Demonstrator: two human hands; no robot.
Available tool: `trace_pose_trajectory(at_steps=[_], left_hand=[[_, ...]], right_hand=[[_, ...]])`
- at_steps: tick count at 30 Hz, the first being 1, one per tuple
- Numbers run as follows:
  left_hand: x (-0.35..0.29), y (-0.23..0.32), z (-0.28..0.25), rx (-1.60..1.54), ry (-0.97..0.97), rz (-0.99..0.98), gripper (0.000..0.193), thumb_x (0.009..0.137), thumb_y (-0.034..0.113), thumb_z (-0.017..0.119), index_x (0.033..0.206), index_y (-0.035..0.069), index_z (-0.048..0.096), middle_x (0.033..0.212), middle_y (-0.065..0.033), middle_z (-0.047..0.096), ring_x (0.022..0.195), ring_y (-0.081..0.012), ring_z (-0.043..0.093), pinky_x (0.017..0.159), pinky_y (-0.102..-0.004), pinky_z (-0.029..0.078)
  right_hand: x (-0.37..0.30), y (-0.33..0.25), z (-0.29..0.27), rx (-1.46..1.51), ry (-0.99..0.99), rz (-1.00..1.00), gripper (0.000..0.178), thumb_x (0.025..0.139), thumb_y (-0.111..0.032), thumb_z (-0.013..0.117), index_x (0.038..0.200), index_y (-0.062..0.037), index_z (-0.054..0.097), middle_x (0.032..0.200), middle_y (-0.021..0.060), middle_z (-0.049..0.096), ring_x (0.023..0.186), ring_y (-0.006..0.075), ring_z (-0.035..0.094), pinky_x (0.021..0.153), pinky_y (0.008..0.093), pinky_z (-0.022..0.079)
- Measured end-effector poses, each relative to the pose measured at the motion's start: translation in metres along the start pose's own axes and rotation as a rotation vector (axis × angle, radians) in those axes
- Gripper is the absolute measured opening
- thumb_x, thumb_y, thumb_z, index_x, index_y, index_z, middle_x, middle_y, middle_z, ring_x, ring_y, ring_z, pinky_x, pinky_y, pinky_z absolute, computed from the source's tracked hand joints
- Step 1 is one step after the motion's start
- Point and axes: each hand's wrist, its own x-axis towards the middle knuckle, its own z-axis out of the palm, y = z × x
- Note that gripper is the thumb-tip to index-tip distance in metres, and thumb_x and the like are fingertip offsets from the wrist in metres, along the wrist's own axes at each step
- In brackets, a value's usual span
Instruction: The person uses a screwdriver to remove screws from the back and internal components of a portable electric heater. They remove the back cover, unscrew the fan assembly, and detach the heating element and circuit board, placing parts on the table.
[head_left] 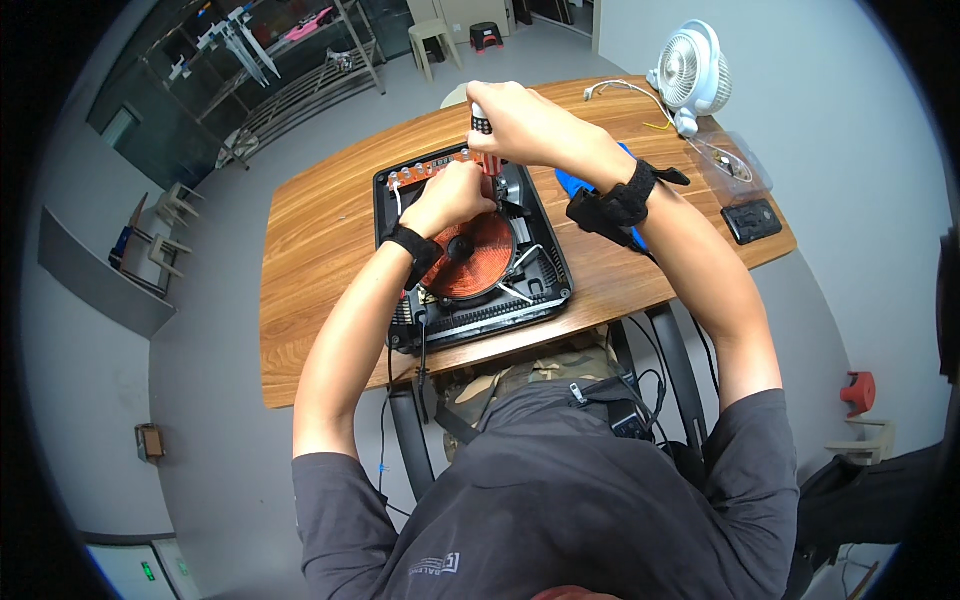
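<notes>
An opened induction cooker (559, 268) lies on the wooden table before me, its black casing showing a round copper coil (480, 262) with a dark centre. At its far edge runs an orange circuit board (420, 171). My right hand (515, 122) is wrapped round the handle of a screwdriver (490, 163), which stands about upright over the far part of the casing. My left hand (452, 197) is closed low beside the screwdriver's shaft, above the coil's far edge. Its fingertips are partly hidden, so what they pinch cannot be made out.
On the wooden table (320, 260), a blue item (572, 184) lies under my right forearm. Farther right are a white fan (690, 75), a clear tray (735, 165) with small parts and a black device (751, 221). A black cord (423, 345) hangs off the near edge.
</notes>
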Motion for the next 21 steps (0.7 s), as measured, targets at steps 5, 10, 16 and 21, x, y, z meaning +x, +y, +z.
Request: trace_pose_trajectory(at_steps=[5,10,16,21], left_hand=[[-0.002,0.014,0.003,0.051,-0.010,-0.043,0.019,0.075,0.016,0.079,0.091,0.005,0.080,0.084,-0.0174,0.075,0.084,-0.0322,0.074,0.082,-0.0416,0.057],[0.001,0.015,0.006,0.037,-0.051,-0.037,0.016,0.075,0.017,0.079,0.087,0.008,0.078,0.085,-0.0159,0.075,0.085,-0.0332,0.073,0.080,-0.0428,0.057],[0.006,0.014,0.015,0.147,0.010,-0.015,0.014,0.075,0.014,0.074,0.086,0.006,0.076,0.085,-0.0207,0.073,0.086,-0.0381,0.073,0.078,-0.0474,0.059],[0.010,0.017,0.022,0.226,0.050,-0.009,0.017,0.073,0.019,0.075,0.080,0.004,0.075,0.081,-0.0196,0.073,0.083,-0.0363,0.074,0.074,-0.0456,0.060]], right_hand=[[-0.003,-0.005,-0.012,-0.036,-0.016,0.024,0.038,0.085,-0.023,0.071,0.106,0.0059,0.057,0.095,0.0279,0.069,0.093,0.0458,0.069,0.082,0.0492,0.057],[-0.009,0.002,-0.012,-0.025,0.020,0.016,0.035,0.085,-0.022,0.069,0.102,0.0057,0.056,0.091,0.0274,0.069,0.090,0.0457,0.069,0.080,0.0486,0.056],[-0.014,0.009,-0.012,0.052,0.034,0.021,0.028,0.087,-0.016,0.068,0.097,0.0056,0.054,0.083,0.0257,0.068,0.083,0.0429,0.069,0.074,0.0461,0.056],[-0.019,0.004,-0.024,0.114,0.023,-0.001,0.028,0.088,-0.015,0.069,0.094,0.0052,0.050,0.080,0.0261,0.067,0.080,0.0419,0.071,0.070,0.0445,0.056]])
